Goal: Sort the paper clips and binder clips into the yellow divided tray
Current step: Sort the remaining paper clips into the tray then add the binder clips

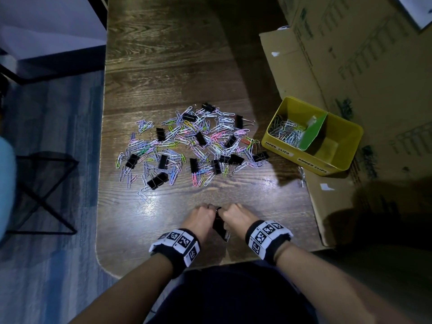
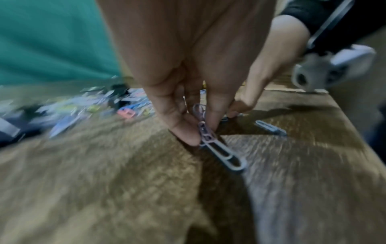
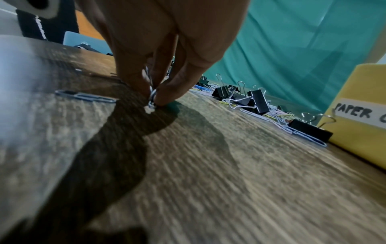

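A heap of coloured paper clips and black binder clips (image 1: 191, 146) lies in the middle of the wooden table. The yellow divided tray (image 1: 304, 157) stands to its right, with paper clips (image 1: 286, 133) in the left compartment and a green divider. Both hands are close together near the table's front edge. My left hand (image 2: 200, 132) pinches a few linked paper clips (image 2: 221, 151) between thumb and finger, just above the wood. My right hand (image 3: 150, 97) pinches a small bunch of paper clips (image 3: 152, 99) against the table. One loose paper clip (image 3: 85, 96) lies between the hands.
Cardboard boxes (image 1: 350, 66) crowd the table's right side behind and under the tray. Binder clips (image 3: 256, 100) lie near the tray's labelled wall (image 3: 365, 92). The table's left edge drops to a blue floor with a black metal frame (image 1: 46, 190).
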Motion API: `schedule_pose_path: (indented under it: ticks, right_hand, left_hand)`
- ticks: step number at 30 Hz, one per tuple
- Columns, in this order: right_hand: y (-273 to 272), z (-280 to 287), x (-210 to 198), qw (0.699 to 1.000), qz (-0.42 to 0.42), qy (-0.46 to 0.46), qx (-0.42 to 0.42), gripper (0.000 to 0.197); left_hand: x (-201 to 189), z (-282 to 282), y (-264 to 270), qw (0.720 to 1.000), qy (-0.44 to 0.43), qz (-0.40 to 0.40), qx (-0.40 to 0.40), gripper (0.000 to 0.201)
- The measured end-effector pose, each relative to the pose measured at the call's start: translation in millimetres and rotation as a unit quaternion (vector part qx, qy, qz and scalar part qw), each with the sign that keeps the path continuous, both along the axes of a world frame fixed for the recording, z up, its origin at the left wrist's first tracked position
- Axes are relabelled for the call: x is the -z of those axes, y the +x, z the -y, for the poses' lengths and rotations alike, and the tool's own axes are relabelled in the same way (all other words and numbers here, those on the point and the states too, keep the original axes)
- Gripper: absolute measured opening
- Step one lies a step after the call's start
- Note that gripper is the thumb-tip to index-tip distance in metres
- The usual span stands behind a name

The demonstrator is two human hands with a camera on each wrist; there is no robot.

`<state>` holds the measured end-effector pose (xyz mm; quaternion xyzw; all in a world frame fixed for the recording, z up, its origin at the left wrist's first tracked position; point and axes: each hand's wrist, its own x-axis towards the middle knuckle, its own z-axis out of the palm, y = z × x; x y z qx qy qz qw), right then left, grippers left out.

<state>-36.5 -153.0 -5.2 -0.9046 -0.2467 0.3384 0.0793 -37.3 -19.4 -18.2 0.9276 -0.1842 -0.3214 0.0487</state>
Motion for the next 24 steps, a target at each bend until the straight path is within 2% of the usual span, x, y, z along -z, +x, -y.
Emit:
schedule_pose_path:
  ticks: [3, 7, 15, 18, 22, 24]
  right_hand:
    - [-2, 0, -1, 1.0, 0.016, -0.004, -0.008, 0.027]
    - [-4, 5, 2, 0.999, 0.014, 0.028, 0.016, 0.031]
    - [1, 5, 10, 0.987, -0.002, 0.048, 0.154, 0.029]
    - [6, 5, 15, 0.965, -0.008, 0.105, 0.24, 0.022]
    - [19, 12, 11, 0.905, -0.083, 0.2, 0.366, 0.025]
    - [27, 19, 6, 0.881, -0.119, 0.231, 0.395, 0.027]
  left_hand:
    - [-2, 0, 3, 0.999, 0.009, -0.002, 0.045, 0.038]
    - [-1, -3, 5, 0.999, -0.002, -0.009, 0.049, 0.04]
    - [0, -1, 3, 0.998, 0.03, 0.027, 0.037, 0.035]
    - [1, -2, 10, 0.999, 0.028, 0.029, 0.021, 0.037]
    - [-2, -5, 28, 0.999, -0.008, 0.037, -0.027, 0.037]
    - [-10, -5, 39, 0.996, -0.05, 0.032, -0.069, 0.034]
